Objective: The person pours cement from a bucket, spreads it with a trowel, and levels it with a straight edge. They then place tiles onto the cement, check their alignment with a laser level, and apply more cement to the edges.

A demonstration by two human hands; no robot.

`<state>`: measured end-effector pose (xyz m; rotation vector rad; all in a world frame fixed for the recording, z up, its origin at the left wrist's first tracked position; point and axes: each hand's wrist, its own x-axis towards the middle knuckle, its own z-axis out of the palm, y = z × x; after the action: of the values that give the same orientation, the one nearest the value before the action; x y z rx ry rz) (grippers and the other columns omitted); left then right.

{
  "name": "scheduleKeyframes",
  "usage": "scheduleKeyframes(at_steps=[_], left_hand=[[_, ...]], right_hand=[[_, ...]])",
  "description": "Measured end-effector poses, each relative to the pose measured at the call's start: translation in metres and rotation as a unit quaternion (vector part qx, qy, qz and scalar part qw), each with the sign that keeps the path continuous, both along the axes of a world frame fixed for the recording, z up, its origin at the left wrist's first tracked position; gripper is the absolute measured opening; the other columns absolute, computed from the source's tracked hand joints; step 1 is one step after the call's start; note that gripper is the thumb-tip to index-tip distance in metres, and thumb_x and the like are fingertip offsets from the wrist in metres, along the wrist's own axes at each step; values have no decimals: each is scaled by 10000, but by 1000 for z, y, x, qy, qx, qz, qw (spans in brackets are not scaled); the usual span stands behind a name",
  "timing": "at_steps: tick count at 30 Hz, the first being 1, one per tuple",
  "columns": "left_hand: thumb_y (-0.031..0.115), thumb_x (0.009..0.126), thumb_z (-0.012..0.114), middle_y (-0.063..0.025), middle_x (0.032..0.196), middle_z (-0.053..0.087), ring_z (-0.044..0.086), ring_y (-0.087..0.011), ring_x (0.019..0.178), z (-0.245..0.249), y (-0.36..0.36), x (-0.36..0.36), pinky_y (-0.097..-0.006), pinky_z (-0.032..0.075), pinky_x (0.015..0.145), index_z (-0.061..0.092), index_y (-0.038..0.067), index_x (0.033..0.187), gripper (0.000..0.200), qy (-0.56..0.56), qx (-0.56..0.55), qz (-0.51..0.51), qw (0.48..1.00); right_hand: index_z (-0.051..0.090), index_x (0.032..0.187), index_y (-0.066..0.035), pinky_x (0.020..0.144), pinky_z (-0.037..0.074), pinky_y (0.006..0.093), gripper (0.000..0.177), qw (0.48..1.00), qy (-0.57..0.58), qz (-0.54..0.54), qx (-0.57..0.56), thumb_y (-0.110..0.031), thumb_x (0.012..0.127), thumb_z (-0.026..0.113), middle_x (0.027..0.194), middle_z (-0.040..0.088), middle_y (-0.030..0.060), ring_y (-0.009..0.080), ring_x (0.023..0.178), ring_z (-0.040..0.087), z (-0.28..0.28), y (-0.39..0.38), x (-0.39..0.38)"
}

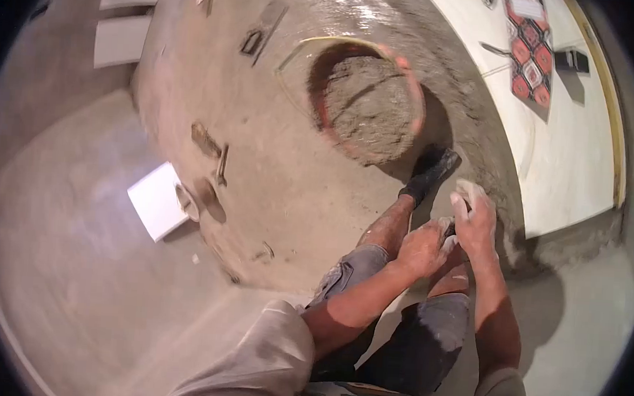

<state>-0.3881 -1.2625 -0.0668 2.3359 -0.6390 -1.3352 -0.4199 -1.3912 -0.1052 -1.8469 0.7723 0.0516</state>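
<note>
Across the middle of the frame spreads a grey mortar bed (274, 188), damp, gritty and dragged into coarse streaks. To the upper right lies a smooth white tiled floor (577, 152) with a crisp edge against the mortar, and on it a red and black patterned tile (532, 55). Upper centre sits a round orange-rimmed basin (370, 107), filled with rough grey mortar. At mid left, a square white tile (158, 201) lies flat and loose. A flat trowel (262, 31) rests at the top, with other mortar-crusted tools (208, 142) near the loose tile.

Right of centre, the person stands with one black shoe (435, 169) planted beside the basin. Both dusty hands meet above the knees. The left hand (423, 249) is curled closed against the right hand (475, 221), whose fingers bend over it; how tightly cannot be told. A small pale bit (450, 242) shows between them, too small to name, and which hand grips it is unclear.

The hands appear to be rubbing or working that bit. It is probably best done over the mortar bed, so crumbs stay off the clean white tiles.
</note>
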Motion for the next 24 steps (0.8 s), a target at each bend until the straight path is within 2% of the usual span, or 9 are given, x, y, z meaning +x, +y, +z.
scheduleKeyframes(at_steps=[4,9,11,15,16,19,21,23,24], left_hand=[[330,867,516,-236,955,573,556,-416,896,22,38,-1,-481,442,763,543,8,979,342,31,6,110,993],[343,877,497,-249,956,587,550,-422,922,53,83,33,-470,428,823,567,18,1027,365,107,-74,189,973],[347,873,503,-229,967,605,556,-397,955,38,125,48,-440,433,843,573,26,1063,379,148,24,152,977],[398,854,506,-220,1042,602,561,-380,993,34,222,123,-440,435,867,555,14,1129,474,224,14,249,942],[385,854,494,-203,1045,607,561,-379,997,29,259,126,-433,434,870,566,49,1136,445,136,-43,300,943],[303,847,498,-133,1021,627,598,-316,953,43,371,184,-405,477,812,630,75,963,288,86,49,352,931],[283,846,498,-89,977,639,616,-255,911,23,470,177,-367,501,775,647,115,854,225,-162,26,161,973],[306,878,500,-93,864,604,603,-292,864,9,560,166,-348,491,762,607,125,906,212,-218,144,12,965],[315,873,500,-94,886,616,602,-296,877,25,588,174,-359,487,770,612,125,917,225,-134,184,88,970]], right_hand=[[572,1038,-3,776,468,398,246,994,65,74,44,-150,841,560,964,599,185,355,900,586,45,25,7],[577,980,-7,783,456,434,243,972,48,219,-67,-204,841,541,940,595,202,383,892,565,47,54,17],[571,955,1,781,443,456,260,966,92,226,-84,-228,834,548,921,587,214,394,889,555,38,81,23],[577,988,-13,768,458,407,225,927,272,254,-38,-184,841,577,878,605,204,369,878,586,44,154,79],[577,988,-13,768,458,407,225,916,274,292,-34,-184,841,577,878,605,204,369,878,586,47,183,80],[579,940,-6,766,438,466,303,878,345,330,-12,-296,859,558,950,597,252,419,917,561,39,267,117],[594,958,5,760,453,465,320,870,283,399,-59,-297,860,558,918,612,248,427,881,573,55,333,138],[602,1002,-6,779,469,430,318,849,292,439,29,-288,856,575,930,626,224,386,895,598,83,383,179],[604,1012,-14,776,474,414,314,863,275,417,79,-284,852,584,923,633,213,370,888,608,93,403,191]])
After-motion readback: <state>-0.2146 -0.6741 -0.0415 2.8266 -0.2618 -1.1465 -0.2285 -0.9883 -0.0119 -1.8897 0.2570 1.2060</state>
